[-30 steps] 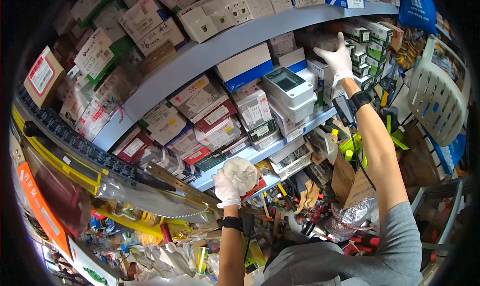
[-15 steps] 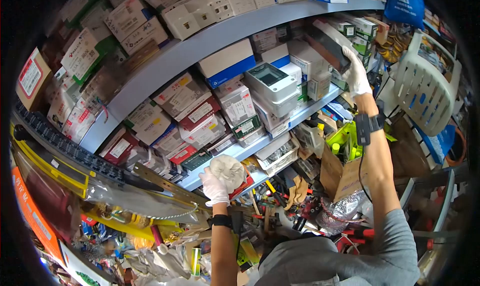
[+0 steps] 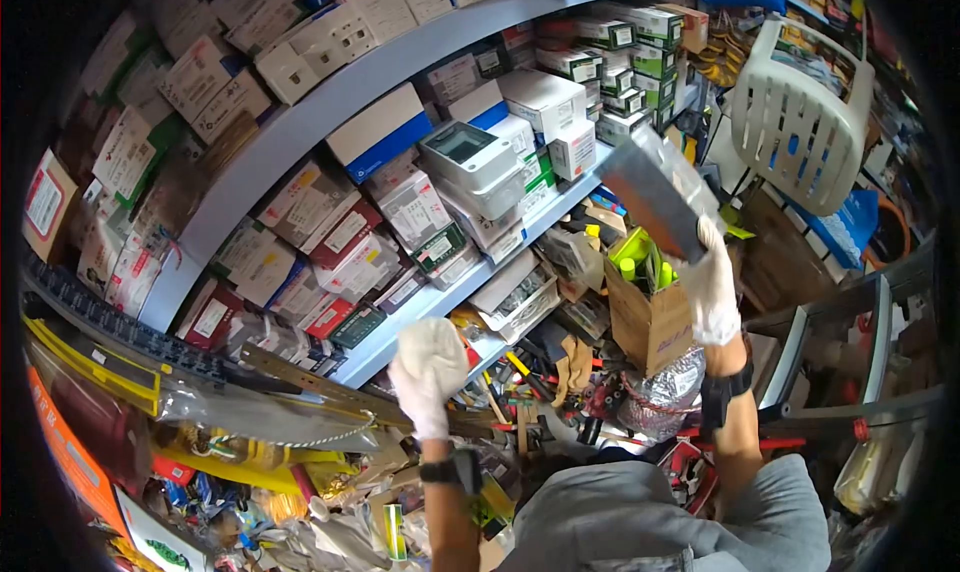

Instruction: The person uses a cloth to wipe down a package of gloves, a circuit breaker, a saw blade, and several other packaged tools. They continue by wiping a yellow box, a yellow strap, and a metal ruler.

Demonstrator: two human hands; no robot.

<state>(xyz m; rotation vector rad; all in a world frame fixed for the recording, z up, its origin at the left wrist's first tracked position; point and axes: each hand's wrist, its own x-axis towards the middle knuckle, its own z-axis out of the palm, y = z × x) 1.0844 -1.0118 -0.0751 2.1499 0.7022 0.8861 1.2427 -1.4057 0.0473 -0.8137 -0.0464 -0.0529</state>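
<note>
The right hand (image 3: 715,290) holds a tilted box (image 3: 655,200) out forward.

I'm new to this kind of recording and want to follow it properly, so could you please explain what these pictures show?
Gladly. There is no machine here: the hands belong to a person wearing white gloves, with a black strap on each wrist. Every picture comes from one camera worn on the head, looking forward and down.

The right hand holds a box-shaped thing, dark on one side, out in front of the shelves. The left hand holds a pale bundle, perhaps cloth; blur hides the detail.

The grey-blue shelves carry many product boxes and a grey case with a dark window. To the right stands a pale plastic chair.
</note>
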